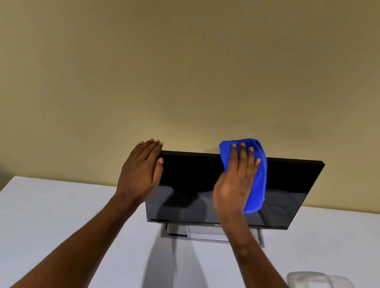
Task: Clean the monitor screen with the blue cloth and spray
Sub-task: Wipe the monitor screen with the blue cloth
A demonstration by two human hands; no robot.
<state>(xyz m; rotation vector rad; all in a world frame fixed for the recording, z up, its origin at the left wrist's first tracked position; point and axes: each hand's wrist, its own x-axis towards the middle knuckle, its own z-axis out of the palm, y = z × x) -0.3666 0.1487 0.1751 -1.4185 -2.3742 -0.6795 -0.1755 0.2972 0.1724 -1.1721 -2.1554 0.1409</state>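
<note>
The right hand (236, 183) presses the blue cloth (254, 178) flat on the top of the screen (192, 185). The left hand (141, 171), fingers straight, steadies the corner. Most of the screen looks left to wipe.

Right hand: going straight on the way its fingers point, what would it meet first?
The right hand lies flat on the blue cloth, fingertips at the top edge of the monitor. Beyond that only the beige wall shows, likely first, though depth is unclear.
</note>
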